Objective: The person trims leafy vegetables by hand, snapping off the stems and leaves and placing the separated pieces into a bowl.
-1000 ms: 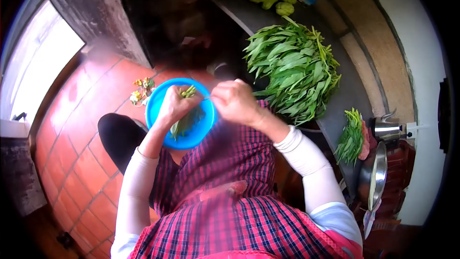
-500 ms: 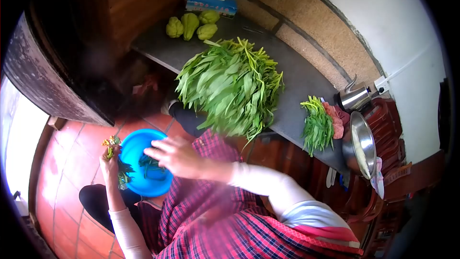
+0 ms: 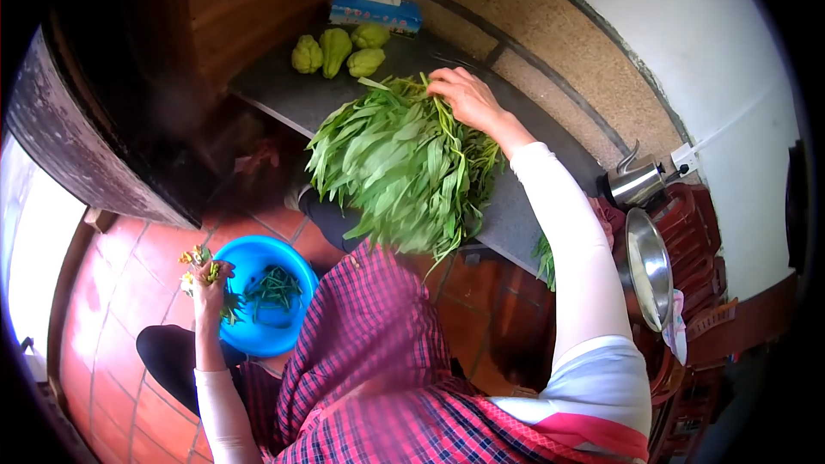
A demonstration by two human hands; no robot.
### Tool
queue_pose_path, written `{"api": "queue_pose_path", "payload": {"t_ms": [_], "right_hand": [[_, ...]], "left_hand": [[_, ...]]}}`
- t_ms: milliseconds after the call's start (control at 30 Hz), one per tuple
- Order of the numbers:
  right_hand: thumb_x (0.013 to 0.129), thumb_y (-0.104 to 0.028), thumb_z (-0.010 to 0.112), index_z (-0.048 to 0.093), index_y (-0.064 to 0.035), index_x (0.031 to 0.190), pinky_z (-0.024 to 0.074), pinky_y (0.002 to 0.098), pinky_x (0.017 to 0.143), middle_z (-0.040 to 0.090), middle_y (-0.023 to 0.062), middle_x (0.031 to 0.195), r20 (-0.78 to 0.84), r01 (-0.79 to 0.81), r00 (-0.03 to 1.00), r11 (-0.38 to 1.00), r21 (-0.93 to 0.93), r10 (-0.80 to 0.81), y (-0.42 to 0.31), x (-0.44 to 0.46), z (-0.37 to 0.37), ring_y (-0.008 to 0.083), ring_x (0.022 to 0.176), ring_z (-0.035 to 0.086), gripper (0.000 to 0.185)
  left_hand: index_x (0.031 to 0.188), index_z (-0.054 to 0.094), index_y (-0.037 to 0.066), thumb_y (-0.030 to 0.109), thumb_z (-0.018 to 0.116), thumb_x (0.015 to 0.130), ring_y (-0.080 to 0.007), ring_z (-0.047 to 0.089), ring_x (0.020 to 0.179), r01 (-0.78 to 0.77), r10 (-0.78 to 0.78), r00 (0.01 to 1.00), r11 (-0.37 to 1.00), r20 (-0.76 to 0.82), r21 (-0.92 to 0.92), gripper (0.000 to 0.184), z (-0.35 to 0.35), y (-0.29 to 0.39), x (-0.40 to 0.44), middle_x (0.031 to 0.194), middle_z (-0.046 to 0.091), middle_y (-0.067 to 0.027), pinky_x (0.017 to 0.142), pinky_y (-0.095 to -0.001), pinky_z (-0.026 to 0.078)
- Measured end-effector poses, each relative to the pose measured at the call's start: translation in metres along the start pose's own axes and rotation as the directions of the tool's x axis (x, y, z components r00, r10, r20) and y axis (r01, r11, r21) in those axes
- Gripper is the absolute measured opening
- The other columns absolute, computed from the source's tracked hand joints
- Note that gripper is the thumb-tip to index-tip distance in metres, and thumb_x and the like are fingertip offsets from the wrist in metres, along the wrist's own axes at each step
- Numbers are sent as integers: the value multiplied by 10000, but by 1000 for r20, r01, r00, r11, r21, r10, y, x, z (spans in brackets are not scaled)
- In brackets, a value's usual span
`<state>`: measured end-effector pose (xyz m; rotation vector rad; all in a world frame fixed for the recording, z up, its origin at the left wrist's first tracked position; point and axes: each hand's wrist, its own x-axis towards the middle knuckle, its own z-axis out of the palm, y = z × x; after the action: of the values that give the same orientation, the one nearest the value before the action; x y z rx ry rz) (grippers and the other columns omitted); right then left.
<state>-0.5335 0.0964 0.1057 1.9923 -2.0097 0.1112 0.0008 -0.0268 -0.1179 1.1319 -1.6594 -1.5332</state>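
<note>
A large heap of water spinach [image 3: 387, 163] lies on the dark counter, its long leaves hanging over the front edge. At the heap's far side my right hand [image 3: 468, 101] has its fingers closed on the green stems. Down at the left, my left hand [image 3: 209, 283] grips a small bunch of stems [image 3: 198, 259] with yellowish ends, its leaves drooping below the fist. Beside that hand a blue basin [image 3: 296, 333] stands low over the tiled floor. Dark green pieces [image 3: 275, 288] lie inside it.
Several chayotes [image 3: 335, 51] and a tissue box [image 3: 375, 14] sit at the counter's back left. A smaller bunch of greens [image 3: 544, 259] is partly hidden by my right arm. To the right are a metal kettle [image 3: 636, 182] and a steel bowl [image 3: 650, 266].
My right hand has moved from above the basin up to the heap and closed on stems there. My left hand stays beside the basin, still gripping its bunch.
</note>
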Motion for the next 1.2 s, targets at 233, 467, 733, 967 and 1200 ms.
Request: {"api": "queue_pose_path", "payload": {"t_ms": [233, 467, 733, 967, 1200], "right_hand": [[735, 10, 590, 662, -161, 949, 431, 371, 855, 621, -24, 1095, 9, 163, 986, 971, -174, -164, 20, 12, -19, 219, 1065, 541, 284], [745, -121, 708, 684, -112, 859, 463, 351, 833, 690, 42, 929, -30, -34, 999, 999, -23, 34, 15, 11, -140, 201, 956, 623, 118], [821, -95, 667, 689, -71, 906, 509, 303, 829, 698, 30, 892, -6, -192, 977, 887, 420, 214, 2, 24, -201, 154, 849, 649, 92], [855, -76, 637, 675, -78, 900, 495, 292, 857, 684, 33, 998, 73, -144, 989, 821, 552, 125, 6, 47, -218, 129, 938, 616, 60], [847, -23, 623, 627, -10, 852, 489, 234, 638, 618, 0, 726, 334, -279, 939, 755, 593, 84, -14, 30, -145, 76, 666, 574, 15]], "left_hand": [[884, 668, 7, 127, 630, 897, -85, 582, 694, 37, -38, 999, 999, 29, 27, 126, -2, -10, -3, 717, 653, -29, 670, -246, 453], [877, 655, 2, 116, 613, 906, -94, 589, 678, -15, 19, 995, 999, 94, -45, 125, -1, -3, -7, 740, 655, -37, 651, -251, 472], [905, 631, 25, 124, 576, 933, -70, 536, 557, 89, -67, 980, 990, 187, -111, 116, 5, 32, -19, 661, 572, -2, 530, -244, 453], [895, 653, 54, 153, 631, 905, -48, 504, 631, 5, -6, 973, 1000, 229, 5, 102, 14, 51, -27, 695, 561, 31, 573, -212, 410], [867, 659, 5, 143, 692, 836, -67, 556, 712, -288, 293, 932, 956, 212, -52, 145, 44, 167, 8, 775, 637, 2, 656, -246, 473]]}}
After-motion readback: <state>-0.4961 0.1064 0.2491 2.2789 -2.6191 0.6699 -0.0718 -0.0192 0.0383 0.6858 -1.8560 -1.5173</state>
